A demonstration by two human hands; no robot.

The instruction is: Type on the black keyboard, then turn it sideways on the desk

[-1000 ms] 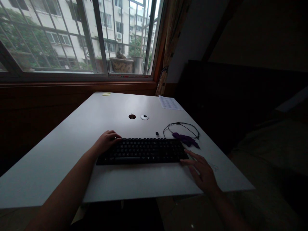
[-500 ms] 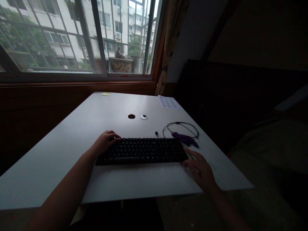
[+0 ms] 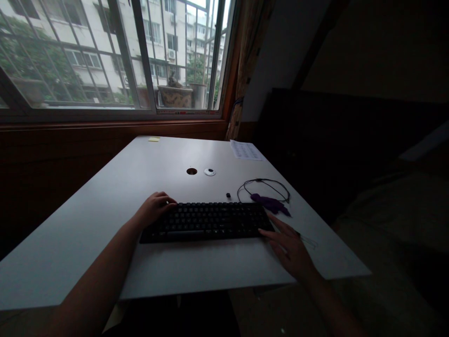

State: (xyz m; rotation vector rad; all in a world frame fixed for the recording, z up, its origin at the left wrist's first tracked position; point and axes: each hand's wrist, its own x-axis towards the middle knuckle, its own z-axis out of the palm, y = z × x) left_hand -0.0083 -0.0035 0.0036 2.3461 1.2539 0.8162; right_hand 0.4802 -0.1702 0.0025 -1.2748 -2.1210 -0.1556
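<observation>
A black full-size keyboard point(image 3: 210, 222) lies on the white table in front of me. My left hand point(image 3: 156, 206) holds its far left corner, fingers bent over the edge. At the other end is my right hand point(image 3: 289, 245), fingers stretched out and apart. One fingertip touches the near right corner of the keyboard; another lies along its right side. Thin wire loops point(image 3: 309, 241) show on the table just beyond the right hand, partly hidden by it. Behind the keyboard sits a small black piece point(image 3: 228, 195), perhaps a keycap.
A purple cloth point(image 3: 271, 204) and a looped black cable point(image 3: 264, 180) lie behind the keyboard's right end. The white table point(image 3: 87, 224) has a round hole point(image 3: 191, 171) with its cover point(image 3: 209, 172) beside it. Farther back are a printed sheet point(image 3: 246, 150) and yellow notes point(image 3: 154, 139).
My right hand's fingers have straightened and shifted left, one now over the keyboard's near right corner. The wire loops show more clearly. My left hand has stayed in place.
</observation>
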